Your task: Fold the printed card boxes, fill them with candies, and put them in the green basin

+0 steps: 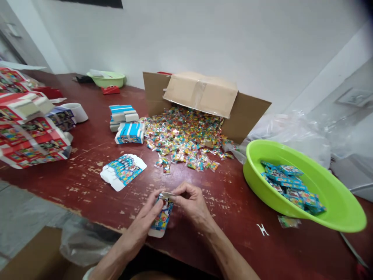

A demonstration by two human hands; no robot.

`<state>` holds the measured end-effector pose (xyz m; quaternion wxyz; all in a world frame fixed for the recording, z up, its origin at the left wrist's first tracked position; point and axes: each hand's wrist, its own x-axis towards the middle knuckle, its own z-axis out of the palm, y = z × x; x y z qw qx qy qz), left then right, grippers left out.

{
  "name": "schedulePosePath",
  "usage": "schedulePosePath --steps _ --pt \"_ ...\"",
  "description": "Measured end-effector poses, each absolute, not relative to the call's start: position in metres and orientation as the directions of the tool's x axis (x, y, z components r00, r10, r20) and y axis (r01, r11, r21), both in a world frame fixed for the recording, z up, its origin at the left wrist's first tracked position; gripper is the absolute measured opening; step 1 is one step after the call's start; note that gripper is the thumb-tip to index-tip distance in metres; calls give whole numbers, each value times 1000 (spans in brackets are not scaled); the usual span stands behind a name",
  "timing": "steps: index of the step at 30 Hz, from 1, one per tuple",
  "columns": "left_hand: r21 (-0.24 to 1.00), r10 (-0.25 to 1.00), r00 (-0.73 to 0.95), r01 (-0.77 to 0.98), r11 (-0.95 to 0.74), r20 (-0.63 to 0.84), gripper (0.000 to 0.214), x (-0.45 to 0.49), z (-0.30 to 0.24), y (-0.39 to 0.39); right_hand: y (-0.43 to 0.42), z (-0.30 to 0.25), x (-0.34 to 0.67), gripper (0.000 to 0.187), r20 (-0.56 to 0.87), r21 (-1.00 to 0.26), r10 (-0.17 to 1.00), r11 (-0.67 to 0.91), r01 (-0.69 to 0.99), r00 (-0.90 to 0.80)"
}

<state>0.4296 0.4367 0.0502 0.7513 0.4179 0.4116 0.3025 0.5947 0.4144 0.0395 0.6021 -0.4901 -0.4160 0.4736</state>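
My left hand point(145, 221) and my right hand point(190, 204) meet near the table's front edge, both closed on one small printed carton point(162, 218), blue with cartoon pictures. The fingertips of both hands pinch its top flap. A fanned stack of flat cartons point(122, 171) of the same print lies just left of my hands. Behind them a heap of small wrapped sweets point(182, 138) spills from a tipped cardboard box point(201, 95). A green basin point(335, 210) at the right holds several filled blue cartons point(291, 186).
The dark red table point(87, 155) has worn paint. Red printed display boxes point(26, 128) are stacked at the left, blue and white boxes point(125, 122) behind the flat cartons. A second green basin point(106, 79) stands at the back. Clear plastic bags point(291, 128) lie at the right.
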Motion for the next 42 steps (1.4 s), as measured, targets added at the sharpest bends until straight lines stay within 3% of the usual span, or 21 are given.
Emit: schedulePosePath --steps 3,5,12,20,30,34,39,42 --pt "830 710 556 -64 554 -432 53 432 50 433 410 42 596 31 109 -994 980 105 36 164" --pt "827 719 535 -63 558 -444 55 432 47 433 410 46 599 32 135 -981 979 110 162 151" --pt "885 757 502 37 465 -418 66 436 47 436 418 59 606 15 91 -962 996 88 257 0" --pt "916 787 491 62 397 -375 58 435 50 439 418 54 605 17 -1 -997 997 -7 82 75" --pt "808 712 527 -76 584 -465 51 438 46 436 421 57 608 27 -164 -982 984 -156 -108 72" --pt "788 731 503 -148 598 -461 51 440 49 438 418 58 608 31 -67 -997 998 -66 -48 18" --pt "794 754 472 -167 585 -456 52 444 45 440 410 64 602 21 200 -908 980 188 374 -7" --pt "788 759 473 -191 585 -449 48 445 44 439 410 67 600 18 307 -840 952 260 477 22"
